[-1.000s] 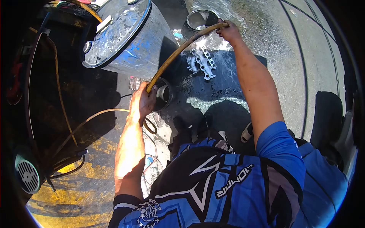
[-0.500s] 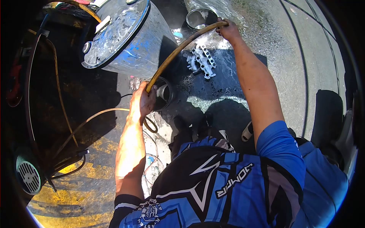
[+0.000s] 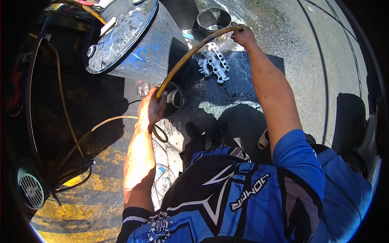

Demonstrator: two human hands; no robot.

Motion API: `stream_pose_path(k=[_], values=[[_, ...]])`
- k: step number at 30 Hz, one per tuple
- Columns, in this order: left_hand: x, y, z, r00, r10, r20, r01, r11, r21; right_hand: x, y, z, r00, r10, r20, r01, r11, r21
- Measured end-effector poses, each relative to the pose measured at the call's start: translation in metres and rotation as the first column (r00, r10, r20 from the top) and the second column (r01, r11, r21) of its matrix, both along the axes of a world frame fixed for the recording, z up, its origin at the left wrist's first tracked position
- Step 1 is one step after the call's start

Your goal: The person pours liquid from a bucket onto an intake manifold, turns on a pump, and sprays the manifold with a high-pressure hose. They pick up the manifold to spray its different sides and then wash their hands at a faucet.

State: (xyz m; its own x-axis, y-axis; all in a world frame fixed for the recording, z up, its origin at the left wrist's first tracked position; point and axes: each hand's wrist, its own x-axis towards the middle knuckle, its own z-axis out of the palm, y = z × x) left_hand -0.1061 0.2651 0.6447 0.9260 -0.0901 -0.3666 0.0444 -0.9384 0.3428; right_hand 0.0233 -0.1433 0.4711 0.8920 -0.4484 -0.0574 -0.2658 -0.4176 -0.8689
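Note:
A yellow-brown hose (image 3: 192, 49) arches between both hands. My left hand (image 3: 152, 106) is closed around it, beside a dark open container (image 3: 173, 101) at the foot of the blue drum. Farther out, my right hand (image 3: 244, 35) grips the hose near its far end, with a round open bucket (image 3: 214, 19) just beyond. Below the arch, a silvery metal part with several round openings (image 3: 215, 62) lies on a wet dark surface (image 3: 247, 77).
The large blue-grey drum (image 3: 146, 52) stands at the upper left. More hose (image 3: 95, 128) runs across the left side above yellow-stained ground (image 3: 101, 194). A round grille (image 3: 30, 190) is at the lower left. Dark cables (image 3: 322, 60) lie on the concrete at right.
The view has shifted very slightly. My right hand and the hose end have moved a little downward; my left hand keeps its hold in the same place.

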Motion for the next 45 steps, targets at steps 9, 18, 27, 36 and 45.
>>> stream_pose_path(k=[9,18,27,36,45], values=[[0.0,0.002,-0.001,1.0,-0.011,0.001,0.011,1.0,-0.011,0.002,-0.002,-0.004,1.0,0.006,0.008,-0.005,1.0,-0.011],[-0.003,0.014,-0.016,0.996,-0.023,0.08,0.03,0.996,-0.078,0.004,-0.002,-0.015,0.999,-0.002,0.042,0.007,0.994,-0.107],[-0.003,0.016,-0.018,0.993,-0.041,0.112,0.047,0.997,-0.058,0.0,0.003,-0.004,0.997,-0.023,-0.073,0.021,0.999,-0.028],[-0.002,0.013,-0.013,0.997,-0.044,0.062,0.047,0.998,-0.043,-0.013,0.0,-0.018,0.991,-0.038,-0.128,0.03,0.997,-0.068],[-0.004,0.012,-0.012,0.999,-0.026,0.04,0.028,0.998,-0.052,-0.017,0.0,-0.021,0.989,-0.038,-0.14,0.04,0.999,0.013]])
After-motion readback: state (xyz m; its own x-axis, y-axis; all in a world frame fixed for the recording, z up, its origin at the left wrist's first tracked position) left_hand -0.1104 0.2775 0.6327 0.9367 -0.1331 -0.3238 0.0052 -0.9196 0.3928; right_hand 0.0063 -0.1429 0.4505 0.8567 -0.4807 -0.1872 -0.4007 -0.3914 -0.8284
